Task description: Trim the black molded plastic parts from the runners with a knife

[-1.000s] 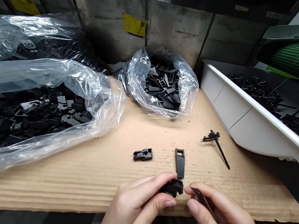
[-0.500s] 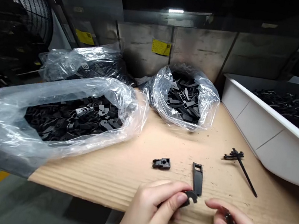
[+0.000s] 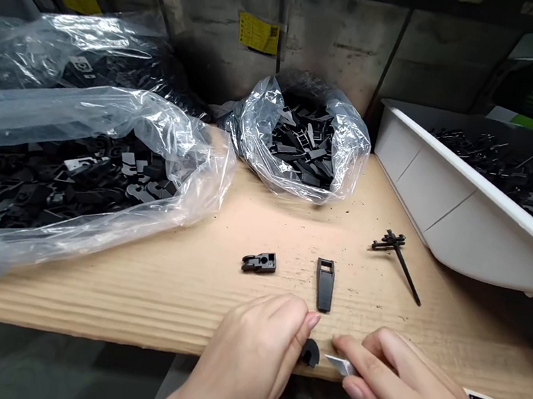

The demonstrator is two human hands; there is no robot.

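Note:
My left hand point(image 3: 259, 353) is closed on a small black plastic part, and the rounded, notched end of that part point(image 3: 310, 353) sticks out past the fingers near the cardboard's front edge. A craft knife point(image 3: 342, 366) is gripped in my right hand point(image 3: 397, 395); its pointed blade faces left, a short gap from the part. The knife's middle is hidden by the fingers. Beyond my hands lie a flat tapered black piece with a square opening point(image 3: 324, 286), a small black block-like clip point(image 3: 259, 262) and a black stem with a branched head point(image 3: 399, 257).
Corrugated cardboard point(image 3: 129, 299) covers the worktop. On the left an open plastic bag point(image 3: 203, 183) holds many black parts, with another bag point(image 3: 94, 41) behind it. A third bag point(image 3: 350, 165) stands at the back. To the right is a white bin point(image 3: 432, 178) of black stemmed pieces.
The view has tilted down and shifted right. My left hand has rolled over, knuckles up, still holding the part. My right hand has turned, and the knife blade now shows, pointing at the part.

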